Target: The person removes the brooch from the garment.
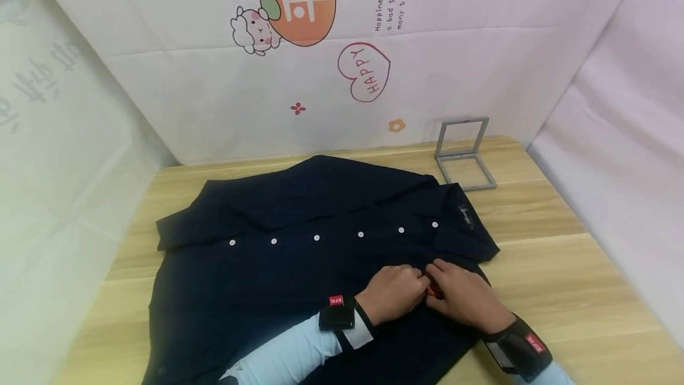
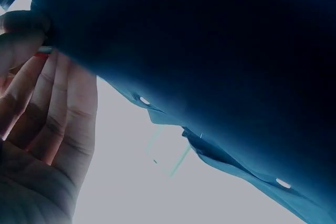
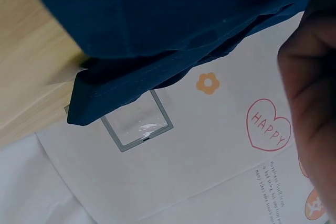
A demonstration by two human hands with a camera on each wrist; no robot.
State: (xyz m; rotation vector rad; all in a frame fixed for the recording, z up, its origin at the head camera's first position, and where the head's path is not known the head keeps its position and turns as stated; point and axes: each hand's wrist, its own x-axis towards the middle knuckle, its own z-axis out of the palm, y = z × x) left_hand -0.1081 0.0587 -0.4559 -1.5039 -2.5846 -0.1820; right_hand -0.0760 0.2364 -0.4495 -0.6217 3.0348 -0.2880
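Observation:
A dark navy shirt point(image 1: 267, 290) with white buttons lies spread out, its collar point(image 1: 470, 224) toward the right. Both hands meet over its front, just below the collar. My left hand point(image 1: 395, 293) has its fingers curled at the cloth; in the left wrist view, a small red piece with a silvery edge point(image 2: 44, 51) shows between thumb and fingers. My right hand point(image 1: 464, 294) comes from the other side, fingertips bent round the same red piece, which is mostly covered by the fingers. In the right wrist view the right hand point(image 3: 317, 108) is dark at the edge.
A grey hinged frame case point(image 1: 466, 156) with clear windows stands unfolded behind the collar. The wooden table point(image 1: 566, 290) extends to the right of the shirt. A white printed cloth point(image 1: 240, 106) hangs behind, with pale cloth at both sides.

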